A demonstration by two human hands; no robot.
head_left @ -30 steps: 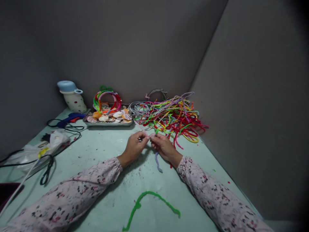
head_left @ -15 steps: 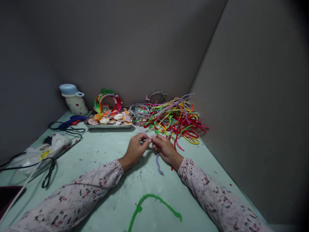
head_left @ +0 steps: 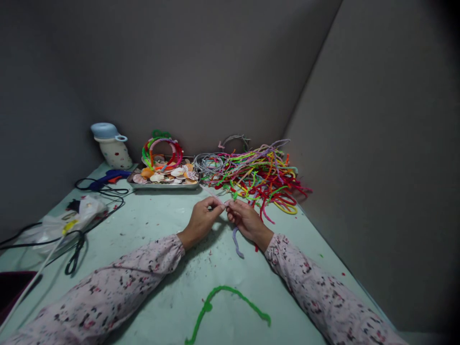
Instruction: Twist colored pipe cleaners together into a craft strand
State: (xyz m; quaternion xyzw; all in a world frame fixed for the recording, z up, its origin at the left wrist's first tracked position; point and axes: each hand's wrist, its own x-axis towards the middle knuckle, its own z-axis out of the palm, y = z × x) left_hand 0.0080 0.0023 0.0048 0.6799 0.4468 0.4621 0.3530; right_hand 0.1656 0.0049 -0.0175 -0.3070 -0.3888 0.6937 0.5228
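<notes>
My left hand and my right hand meet fingertip to fingertip above the table. Both are closed in a pinch on a pale pink pipe cleaner, whose thin end sticks up past my left fingers. Its middle is mostly covered by my fingertips. Below my right hand a lavender pipe cleaner lies curved on the table, its upper part hidden by the hand. Nearer to me rests a bent green pipe cleaner with a small knot on its left side.
Behind my hands spreads a heap of coloured pipe cleaners, with coiled grey wire beside it. A metal tray holds shells and colourful hoops. Leftward are a bottle, a blue glue gun, black cables and a plastic bag.
My hands stay nearly in place, with the left fingers shifting slightly at the pinch. The whole view has moved a little.
</notes>
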